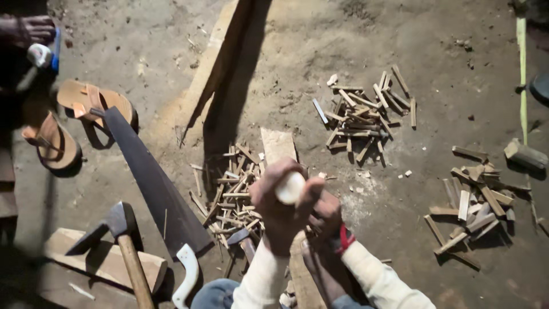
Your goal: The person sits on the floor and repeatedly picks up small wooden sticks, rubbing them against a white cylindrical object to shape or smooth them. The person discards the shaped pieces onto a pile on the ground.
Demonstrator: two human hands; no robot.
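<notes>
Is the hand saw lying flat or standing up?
Lying flat: the hand saw rests blade-down on the dirt ground, its white handle beside the axe.

Bare dirt lies open beyond the hands, hemmed by the saw blade point(154, 183) and seemingly three wood-chip piles point(366, 114)

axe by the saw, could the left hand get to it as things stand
Probably not right away. The left hand is closed around a pale handle, so it is occupied. The axe lies uncovered on a wood block, beyond the saw.
</notes>
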